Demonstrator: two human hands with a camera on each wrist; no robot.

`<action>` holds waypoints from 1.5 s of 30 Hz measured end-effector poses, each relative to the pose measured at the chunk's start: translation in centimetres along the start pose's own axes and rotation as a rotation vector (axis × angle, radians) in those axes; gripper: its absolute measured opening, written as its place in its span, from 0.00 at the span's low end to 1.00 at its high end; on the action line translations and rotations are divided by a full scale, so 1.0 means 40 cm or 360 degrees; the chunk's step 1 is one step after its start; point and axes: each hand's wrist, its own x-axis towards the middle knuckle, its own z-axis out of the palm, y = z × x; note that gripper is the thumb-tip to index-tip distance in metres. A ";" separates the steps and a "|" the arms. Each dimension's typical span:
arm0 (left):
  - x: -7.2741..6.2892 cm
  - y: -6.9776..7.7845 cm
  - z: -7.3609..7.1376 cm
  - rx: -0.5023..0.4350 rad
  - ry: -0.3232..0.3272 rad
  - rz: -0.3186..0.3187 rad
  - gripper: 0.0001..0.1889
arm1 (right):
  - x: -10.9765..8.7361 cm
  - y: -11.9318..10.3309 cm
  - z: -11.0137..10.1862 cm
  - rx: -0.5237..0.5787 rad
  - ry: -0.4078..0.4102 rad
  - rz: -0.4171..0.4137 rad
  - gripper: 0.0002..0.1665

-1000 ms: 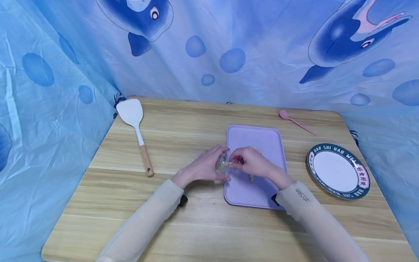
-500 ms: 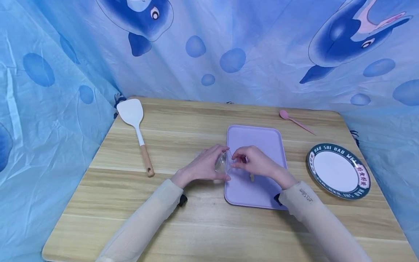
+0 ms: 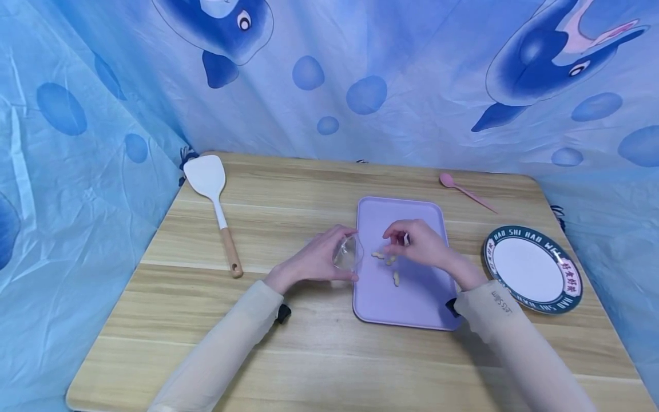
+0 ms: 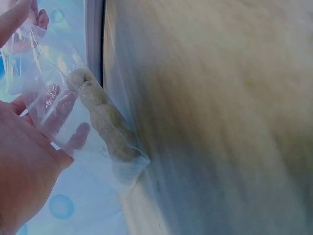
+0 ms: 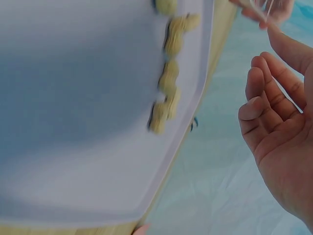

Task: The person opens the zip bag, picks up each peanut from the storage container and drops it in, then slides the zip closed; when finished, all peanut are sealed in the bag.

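My left hand (image 3: 319, 258) holds a clear plastic bag (image 3: 346, 254) at the left edge of the purple tray (image 3: 378, 303), its thumb and fingers spread around the mouth. Through the film in the left wrist view, several peanuts in their shells (image 4: 110, 122) lie along the bottom of the bag (image 4: 44, 88). Over the tray, to the right of the bag, is my right hand (image 3: 419, 243), fingers loosely bent. Nothing shows in its palm in the right wrist view. Several more unshelled peanuts (image 5: 168, 78) lie in the tray, below and beside the right fingers.
A white spatula (image 3: 208, 180) with a wooden handle lies at the left of the wooden table (image 3: 309, 355). To the right of the tray are a green-rimmed white plate (image 3: 530, 269) and, farther back, a pink spoon (image 3: 465, 193). A blue dolphin-print curtain (image 3: 329, 57) hangs behind.
My right hand has drawn back from the bag's mouth to the right over the tray, uncovering peanuts there. The left hand stays with the bag, shifted slightly left.
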 end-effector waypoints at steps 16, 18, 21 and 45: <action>-0.007 -0.010 -0.006 -0.0016 0.0018 -0.0004 0.53 | -0.045 0.102 -0.072 -0.0213 -0.0056 0.0275 0.15; -0.007 -0.010 -0.006 -0.0014 0.0013 -0.0009 0.53 | -0.048 0.111 -0.072 -0.0232 -0.0094 0.0303 0.14; -0.008 -0.011 -0.004 -0.0014 0.0007 -0.0018 0.53 | -0.052 0.125 -0.069 -0.0210 -0.0124 0.0333 0.15; -0.011 -0.010 -0.008 -0.0031 0.0005 -0.0032 0.52 | -0.052 0.160 -0.036 -0.0230 -0.0106 0.0293 0.08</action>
